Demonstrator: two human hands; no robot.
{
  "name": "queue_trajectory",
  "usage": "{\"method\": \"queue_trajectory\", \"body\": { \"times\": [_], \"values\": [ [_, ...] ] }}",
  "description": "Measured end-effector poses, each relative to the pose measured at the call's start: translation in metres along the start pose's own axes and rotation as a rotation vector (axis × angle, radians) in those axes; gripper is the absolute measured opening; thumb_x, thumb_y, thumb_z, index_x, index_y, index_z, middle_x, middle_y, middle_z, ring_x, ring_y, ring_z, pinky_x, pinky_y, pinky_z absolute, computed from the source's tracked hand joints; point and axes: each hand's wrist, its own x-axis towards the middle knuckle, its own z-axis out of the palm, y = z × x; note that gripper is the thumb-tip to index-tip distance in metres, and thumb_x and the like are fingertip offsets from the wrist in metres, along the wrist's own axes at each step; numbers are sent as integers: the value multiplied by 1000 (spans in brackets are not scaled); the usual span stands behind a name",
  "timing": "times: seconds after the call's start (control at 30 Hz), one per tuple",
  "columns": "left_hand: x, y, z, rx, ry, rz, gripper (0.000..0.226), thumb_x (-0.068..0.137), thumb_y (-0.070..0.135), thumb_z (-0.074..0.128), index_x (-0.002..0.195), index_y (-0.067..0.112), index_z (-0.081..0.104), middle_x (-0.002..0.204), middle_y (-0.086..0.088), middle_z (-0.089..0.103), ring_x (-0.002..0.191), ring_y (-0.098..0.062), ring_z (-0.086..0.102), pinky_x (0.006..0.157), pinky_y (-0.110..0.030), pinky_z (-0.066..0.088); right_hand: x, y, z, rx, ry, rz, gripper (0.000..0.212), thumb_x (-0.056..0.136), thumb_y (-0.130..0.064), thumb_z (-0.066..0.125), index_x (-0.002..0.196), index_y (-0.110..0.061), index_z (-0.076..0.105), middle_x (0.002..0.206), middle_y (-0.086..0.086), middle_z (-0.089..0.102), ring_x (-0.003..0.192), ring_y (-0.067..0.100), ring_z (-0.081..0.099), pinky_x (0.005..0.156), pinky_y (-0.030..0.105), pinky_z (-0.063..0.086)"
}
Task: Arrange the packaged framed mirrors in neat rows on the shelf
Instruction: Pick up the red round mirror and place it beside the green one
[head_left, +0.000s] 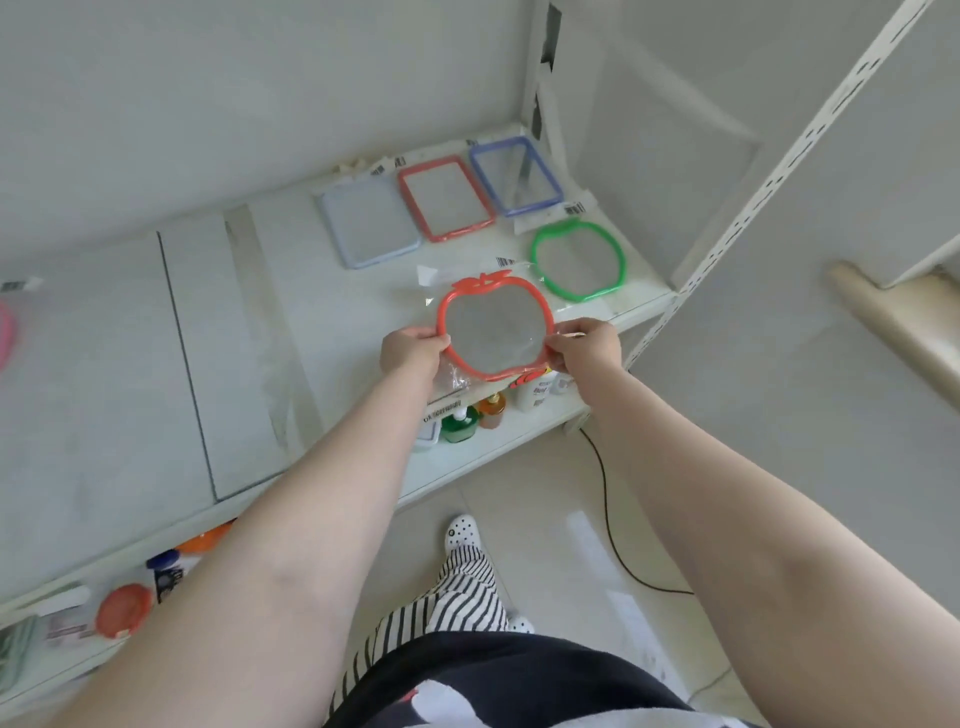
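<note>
Red mirror (495, 332) pinched by both hands.
Left hand (410, 353) and right hand (589, 345) should lower it level beside green mirror (577, 260), edges aligned.

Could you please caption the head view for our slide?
Both hands hold a packaged red apple-shaped mirror above the shelf, beside the green one.
</note>
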Motion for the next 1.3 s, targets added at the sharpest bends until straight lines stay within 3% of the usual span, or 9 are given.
{"method": "queue_trajectory", "body": {
  "times": [0.27,0.43,0.67,0.83,0.9,0.97,1.07,1.2,1.3],
  "values": [
    [63,39,22,-19,9,-4,22,76,-5,71,98,-1,69,80,-12,67,63,-21,63,92,-42,56,67,-50,29,-43,-1,-23,14,81,-2,64,84,-15,60,58,5,61,56,25,61,78,44,59],
    [87,34,33,34,22,-35,22,74,-6,73,67,12,61,82,-17,70,61,-20,63,90,-45,56,96,-54,33,-140,-32,-12,21,80,-2,64,67,-18,58,70,13,68,67,29,69,78,47,60],
    [85,27,45,57,45,-103,27,75,-5,73,66,13,55,67,-7,61,28,-3,56,76,-35,58,109,-48,30,-356,-45,-33,25,78,-2,60,64,-17,46,67,14,69,73,35,73,74,42,60],
    [79,25,49,48,96,-88,28,77,-4,72,66,13,53,66,-6,60,33,-6,58,66,-26,56,112,-41,28,-409,-65,-52,21,79,-10,65,67,-17,48,78,13,72,77,35,71,74,45,60],
    [76,25,50,58,111,-79,27,77,-3,72,66,14,54,70,-9,63,31,-4,57,66,-28,57,110,-42,26,-495,-64,-80,13,79,-17,65,74,-17,53,84,9,70,80,33,69,72,36,56],
    [74,24,50,104,132,-62,25,77,3,74,66,16,56,80,-12,68,45,-12,66,78,-35,60,107,-43,24,-610,-38,-121,8,83,-25,63,84,-18,60,88,5,67,83,31,64,71,31,48],
    [65,28,48,382,189,-9,13,79,22,73,87,14,67,102,-11,72,92,-29,71,88,-34,55,106,-43,21,-711,41,-206,19,89,-33,57,97,-19,67,108,6,60,94,31,60,78,33,46],
    [51,35,54,689,314,238,55,77,35,73,123,15,53,130,-10,49,121,-29,50,96,-36,44,112,-41,13,-743,170,-312,30,88,-34,58,114,-20,64,122,7,52,116,31,45,87,37,42],
    [45,36,71,969,143,494,85,73,44,74,145,19,35,154,-10,27,144,-30,25,116,-38,25,121,-35,9,-770,103,-330,48,87,-43,58,132,-26,52,142,10,40,133,33,31,108,42,30]
  ]
}}
